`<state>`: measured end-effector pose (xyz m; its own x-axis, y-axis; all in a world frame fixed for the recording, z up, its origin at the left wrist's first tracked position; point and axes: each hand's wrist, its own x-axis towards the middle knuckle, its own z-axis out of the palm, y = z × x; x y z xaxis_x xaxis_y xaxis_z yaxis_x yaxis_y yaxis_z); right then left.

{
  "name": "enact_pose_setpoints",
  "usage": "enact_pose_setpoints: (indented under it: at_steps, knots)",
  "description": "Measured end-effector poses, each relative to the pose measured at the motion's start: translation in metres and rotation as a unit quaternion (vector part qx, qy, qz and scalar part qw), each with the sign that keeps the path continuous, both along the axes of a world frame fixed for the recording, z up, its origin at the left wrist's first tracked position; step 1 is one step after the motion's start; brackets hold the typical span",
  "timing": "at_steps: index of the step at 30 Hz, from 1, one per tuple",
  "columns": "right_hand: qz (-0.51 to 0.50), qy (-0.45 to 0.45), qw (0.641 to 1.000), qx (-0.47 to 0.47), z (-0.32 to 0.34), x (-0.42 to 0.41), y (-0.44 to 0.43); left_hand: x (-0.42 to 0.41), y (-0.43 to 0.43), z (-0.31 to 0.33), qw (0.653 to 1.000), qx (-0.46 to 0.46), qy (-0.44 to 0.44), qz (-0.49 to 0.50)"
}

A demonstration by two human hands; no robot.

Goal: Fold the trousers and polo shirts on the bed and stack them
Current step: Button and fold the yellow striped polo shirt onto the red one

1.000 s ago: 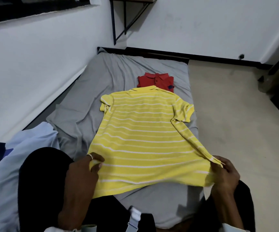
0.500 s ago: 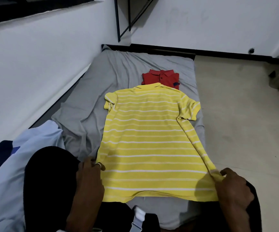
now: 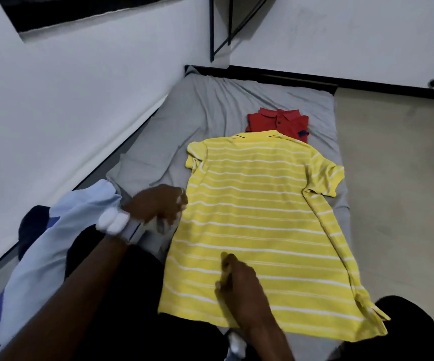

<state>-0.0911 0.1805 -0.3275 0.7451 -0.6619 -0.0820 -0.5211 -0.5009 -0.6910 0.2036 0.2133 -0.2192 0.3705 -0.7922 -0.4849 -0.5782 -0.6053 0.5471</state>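
A yellow polo shirt (image 3: 257, 220) with white stripes lies spread flat, back up, on the grey bed (image 3: 210, 110), collar away from me. Its right sleeve is folded in on itself. My left hand (image 3: 158, 204) is at the shirt's left edge, about mid-body; it is motion-blurred, so I cannot make out whether its fingers hold the cloth. My right hand (image 3: 239, 285) rests on the lower middle of the shirt and holds nothing. A folded red polo shirt (image 3: 278, 121) lies just beyond the yellow collar, partly covered by it.
A light blue garment (image 3: 54, 243) and a dark navy one (image 3: 31, 222) are heaped at the bed's left, against the white wall (image 3: 67, 113). Black cloth (image 3: 111, 295) fills the near foreground. Beige floor (image 3: 398, 204) runs along the bed's right edge.
Both hands let go of the shirt's bottom corners. The left hand moved up along the left edge and the right moved in onto the lower middle. The shirt now lies flat.
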Motion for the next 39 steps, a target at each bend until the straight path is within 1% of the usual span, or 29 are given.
enact_pose_setpoints:
  at_steps: [1, 3, 5, 6, 7, 10, 12, 13, 14, 16, 17, 19, 20, 22, 23, 25, 27, 29, 30, 31, 33, 35, 37, 39]
  knots:
    - [0.015, 0.006, 1.0, -0.003, 0.0, 0.01, 0.011, 0.019, -0.012, -0.008, 0.999, -0.007, 0.028, 0.021]
    - [0.023, -0.028, 0.999, 0.028, 0.004, 0.026, 0.024, 0.048, -0.035, -0.028, 0.998, -0.048, 0.024, 0.038]
    - [0.049, -0.062, 0.994, 0.07, 0.011, 0.048, 0.034, 0.058, -0.059, -0.032, 0.996, -0.075, 0.013, 0.041]
    - [0.07, -0.069, 0.993, 0.073, 0.018, 0.051, 0.038, 0.052, -0.071, -0.028, 0.994, -0.093, 0.005, 0.055]
    - [0.092, -0.066, 0.992, 0.058, 0.022, 0.06, 0.042, 0.054, -0.078, -0.03, 0.991, -0.115, -0.005, 0.068]
    - [0.14, -0.005, 0.99, -0.034, 0.038, 0.078, 0.057, 0.077, -0.105, -0.059, 0.979, -0.158, -0.1, 0.084]
    - [0.14, 0.037, 0.986, -0.08, 0.044, 0.085, 0.067, 0.103, -0.125, -0.089, 0.97, -0.172, -0.141, 0.094]
    - [0.134, 0.052, 0.986, -0.09, 0.048, 0.086, 0.071, 0.105, -0.127, -0.09, 0.97, -0.166, -0.148, 0.096]
    - [0.123, 0.063, 0.986, -0.089, 0.048, 0.088, 0.075, 0.101, -0.126, -0.087, 0.97, -0.167, -0.143, 0.103]
    - [0.105, 0.092, 0.985, -0.104, 0.042, 0.101, 0.08, 0.103, -0.124, -0.077, 0.976, -0.165, -0.075, 0.12]
    - [0.097, 0.1, 0.982, -0.126, 0.044, 0.103, 0.082, 0.096, -0.122, -0.064, 0.974, -0.181, -0.047, 0.131]
    - [0.107, 0.119, 0.981, -0.114, 0.051, 0.106, 0.081, 0.095, -0.13, -0.068, 0.959, -0.215, 0.002, 0.184]
    - [0.116, 0.132, 0.98, -0.092, 0.053, 0.103, 0.08, 0.092, -0.135, -0.063, 0.955, -0.222, -0.002, 0.197]
    - [0.131, 0.183, 0.972, -0.065, 0.051, 0.107, 0.074, 0.097, -0.14, -0.067, 0.957, -0.201, -0.017, 0.207]
    - [0.138, 0.209, 0.967, -0.052, 0.047, 0.109, 0.07, 0.101, -0.143, -0.074, 0.963, -0.183, -0.007, 0.199]
    - [0.149, 0.232, 0.961, -0.014, 0.043, 0.109, 0.066, 0.103, -0.145, -0.079, 0.973, -0.155, 0.009, 0.17]
    - [0.145, 0.222, 0.964, 0.016, 0.045, 0.104, 0.067, 0.098, -0.147, -0.081, 0.967, -0.215, -0.005, 0.138]
    - [0.124, 0.18, 0.976, 0.025, 0.045, 0.097, 0.069, 0.096, -0.145, -0.082, 0.954, -0.281, -0.033, 0.095]
    - [0.108, 0.145, 0.983, 0.037, 0.045, 0.092, 0.07, 0.094, -0.145, -0.082, 0.952, -0.293, -0.041, 0.079]
    - [0.093, 0.121, 0.987, 0.053, 0.046, 0.087, 0.07, 0.094, -0.146, -0.084, 0.954, -0.286, -0.056, 0.075]
    - [0.074, 0.107, 0.989, 0.066, 0.047, 0.08, 0.065, 0.095, -0.15, -0.088, 0.95, -0.287, -0.072, 0.103]
    - [0.037, 0.059, 0.996, 0.064, 0.048, 0.069, 0.06, 0.099, -0.151, -0.089, 0.934, -0.313, -0.075, 0.153]
    - [0.008, 0.03, 0.999, 0.043, 0.049, 0.057, 0.055, 0.099, -0.152, -0.084, 0.92, -0.342, -0.072, 0.176]
    - [-0.014, 0.013, 0.999, 0.026, 0.05, 0.043, 0.05, 0.094, -0.154, -0.075, 0.916, -0.35, -0.063, 0.186]
